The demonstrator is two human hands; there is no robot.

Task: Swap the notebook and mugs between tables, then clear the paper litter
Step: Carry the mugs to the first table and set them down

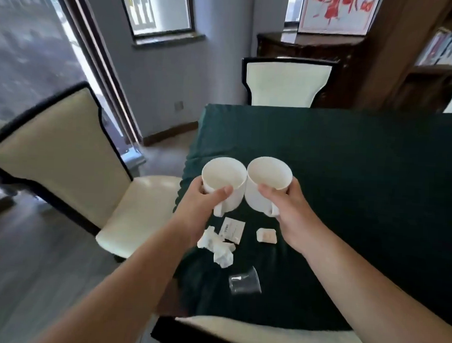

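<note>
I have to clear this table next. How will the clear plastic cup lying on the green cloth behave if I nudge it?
The clear plastic cup lies on its side, so it will probably roll, curving because it looks tapered. It looks thin and empty, so likely very light and easily crushed. The green tablecloth may slow it.

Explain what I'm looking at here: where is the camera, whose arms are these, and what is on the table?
The single picture comes from a camera worn on a person's head, looking down at their own bare arms. The left hand holds one white mug, the right hand another mug, both above a table under a dark green cloth. On the cloth lie crumpled tissue, a paper slip, a small packet and a clear plastic cup on its side. Cream chairs stand around.
</note>
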